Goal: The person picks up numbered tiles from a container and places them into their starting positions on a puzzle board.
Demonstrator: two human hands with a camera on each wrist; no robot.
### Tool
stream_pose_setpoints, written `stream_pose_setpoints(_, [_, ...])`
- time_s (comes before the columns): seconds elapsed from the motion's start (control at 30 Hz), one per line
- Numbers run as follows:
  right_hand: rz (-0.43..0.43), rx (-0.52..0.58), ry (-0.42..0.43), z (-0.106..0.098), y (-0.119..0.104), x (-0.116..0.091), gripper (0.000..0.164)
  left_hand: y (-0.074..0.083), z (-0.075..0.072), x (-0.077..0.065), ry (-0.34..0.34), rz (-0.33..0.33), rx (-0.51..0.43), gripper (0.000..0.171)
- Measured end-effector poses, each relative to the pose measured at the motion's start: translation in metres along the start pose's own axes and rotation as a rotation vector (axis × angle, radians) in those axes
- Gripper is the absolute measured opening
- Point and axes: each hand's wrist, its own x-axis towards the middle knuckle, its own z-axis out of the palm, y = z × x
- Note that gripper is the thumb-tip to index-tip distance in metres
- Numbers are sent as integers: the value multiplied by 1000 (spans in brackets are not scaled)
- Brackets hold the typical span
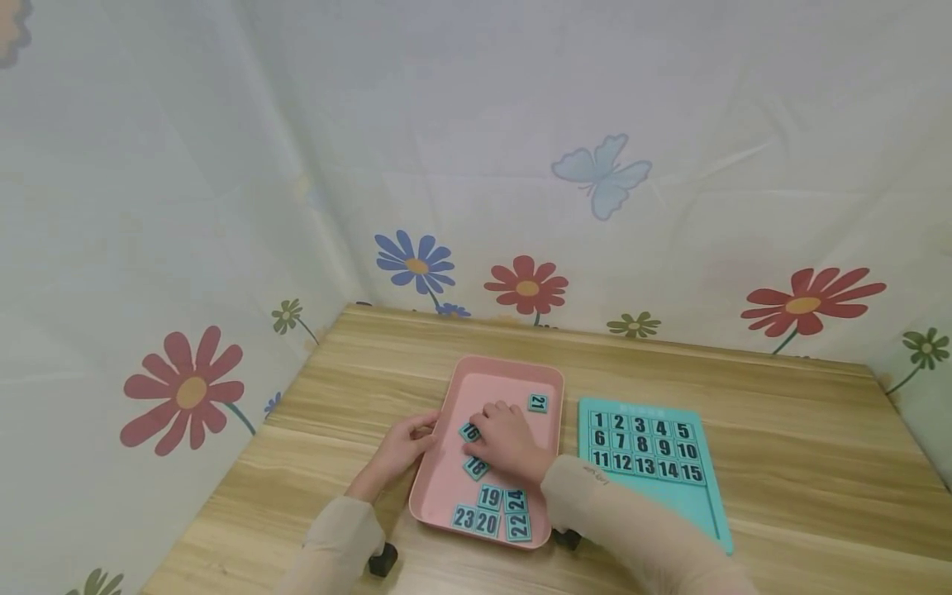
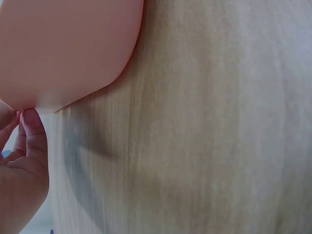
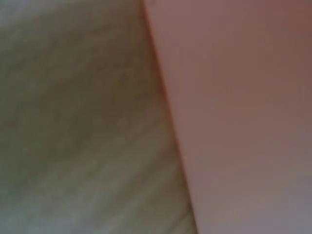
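My left hand (image 1: 402, 450) pinches the left rim of a pink tray (image 1: 506, 370); thumb and fingertips meet at that rim in the left wrist view. My right hand (image 1: 506, 442) reaches into the tray, its thumb and index finger either side of a teal number 16 tile (image 1: 469, 431). Just below the thumb lies the number 18 tile (image 1: 476, 468). Tile 21 (image 1: 537, 403) sits near the tray's upper right. Tiles 19 (image 1: 489, 497), 20 (image 1: 487, 523), 22 (image 1: 517, 526), 23 (image 1: 464, 518) and 24 (image 1: 515, 501) cluster at the near end. The palm may hide other tiles.
Right of the tray lies a teal board (image 1: 687, 516), its upper rows filled with tiles 1 to 15 in order. Both stand on a wood-grain table (image 1: 803, 463). Behind it hangs a flower-printed curtain (image 1: 476, 165). Blurred pink and beige surfaces fill the right wrist view.
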Motion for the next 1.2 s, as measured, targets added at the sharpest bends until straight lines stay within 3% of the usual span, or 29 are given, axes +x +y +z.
stream_pose_setpoints(0.33, [30,38,15,-1,2,-4,34,2,4,0,-13,2,-15,42])
stream_pose_setpoints(0.67, [-70,63,106,-22,15,-13,29,0,4,1,57,-17,71,40])
stream_pose_setpoints(0.93, [-194,56,253,-51,28,-34,26,1,3,2,66,-27,36,41])
stream_pose_setpoints(1.03, [-201,60,261,-58,36,-44,26,0,3,2,69,-32,30,41])
stream_pose_setpoints(1.2, [-137,77,218,-70,51,-64,29,-1,5,2,85,-50,30,41])
